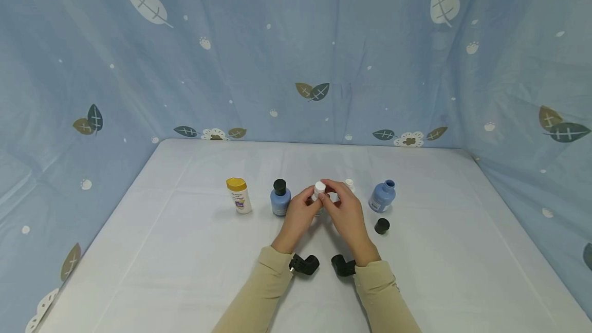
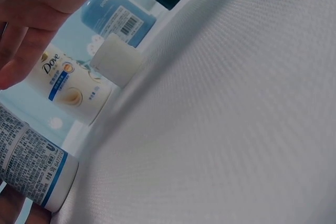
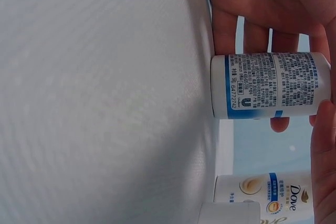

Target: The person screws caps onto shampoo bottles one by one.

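A small white bottle (image 3: 270, 85) with a blue band and printed back label stands upright between both hands. My left hand (image 1: 299, 215) holds its body, fingers curled round behind it. At the top, my right hand (image 1: 344, 215) has thumb and fingertips around the white cap (image 1: 319, 187); its finger contact is partly hidden. Just to the right is a white Dove bottle (image 2: 68, 85), mostly hidden by the right hand in the head view. A loose white cap (image 2: 118, 59) lies on the table in front of that Dove bottle.
Further right stands an uncapped blue bottle (image 1: 382, 197), with a black cap (image 1: 382, 226) in front. Left of the hands are a black-capped blue bottle (image 1: 280, 200) and a white bottle with a yellow cap (image 1: 239, 199). A patterned blue curtain (image 1: 277, 40) hangs behind the white table (image 1: 152, 251).
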`<state>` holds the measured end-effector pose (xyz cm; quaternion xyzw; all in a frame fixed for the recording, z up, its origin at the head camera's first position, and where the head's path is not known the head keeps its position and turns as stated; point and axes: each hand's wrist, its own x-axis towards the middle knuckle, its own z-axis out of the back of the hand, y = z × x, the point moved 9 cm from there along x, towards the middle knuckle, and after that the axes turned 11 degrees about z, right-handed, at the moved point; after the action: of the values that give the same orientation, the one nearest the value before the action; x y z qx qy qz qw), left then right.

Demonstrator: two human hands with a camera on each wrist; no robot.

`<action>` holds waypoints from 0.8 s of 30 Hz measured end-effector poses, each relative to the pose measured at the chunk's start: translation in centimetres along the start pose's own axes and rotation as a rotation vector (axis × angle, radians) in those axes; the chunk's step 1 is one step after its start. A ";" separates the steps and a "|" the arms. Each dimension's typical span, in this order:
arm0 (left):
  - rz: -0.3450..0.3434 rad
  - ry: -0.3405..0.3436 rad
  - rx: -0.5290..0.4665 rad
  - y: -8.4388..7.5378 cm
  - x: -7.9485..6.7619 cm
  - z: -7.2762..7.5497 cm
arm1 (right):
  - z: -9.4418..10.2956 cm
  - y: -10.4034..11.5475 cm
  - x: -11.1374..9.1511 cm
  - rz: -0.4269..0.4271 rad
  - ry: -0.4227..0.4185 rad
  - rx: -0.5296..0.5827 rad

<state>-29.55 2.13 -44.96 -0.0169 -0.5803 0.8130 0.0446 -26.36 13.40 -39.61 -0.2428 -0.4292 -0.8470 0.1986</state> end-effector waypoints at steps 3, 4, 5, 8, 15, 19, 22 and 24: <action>0.001 0.006 0.001 0.0 -0.1 0.0 | 0.0 0.1 0.0 0.011 -0.002 0.004; 0.004 0.007 0.001 0.0 -0.1 0.0 | 0.0 0.1 0.0 0.013 -0.003 0.007; 0.003 0.008 -0.001 0.0 -0.1 0.0 | 0.0 0.2 0.0 0.014 -0.002 0.010; -0.002 0.011 -0.024 0.0 -0.1 -0.1 | 0.0 0.2 0.0 0.008 0.008 0.023; -0.011 0.026 -0.087 -0.1 -0.1 -0.1 | -0.3 0.0 -0.1 -0.012 0.051 0.053; -0.007 0.025 -0.084 -0.6 -0.4 0.1 | -0.4 -0.1 -0.1 -0.008 0.052 0.073; 0.000 0.026 -0.083 -0.5 -0.4 0.1 | -0.4 -0.1 -0.1 -0.005 0.040 0.074; 0.006 0.030 -0.083 0.1 -0.1 -0.1 | -0.3 -0.3 -0.2 -0.006 0.030 0.063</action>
<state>-29.47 2.16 -45.09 -0.0329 -0.6126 0.7881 0.0503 -26.44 13.29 -40.03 -0.2223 -0.4536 -0.8371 0.2099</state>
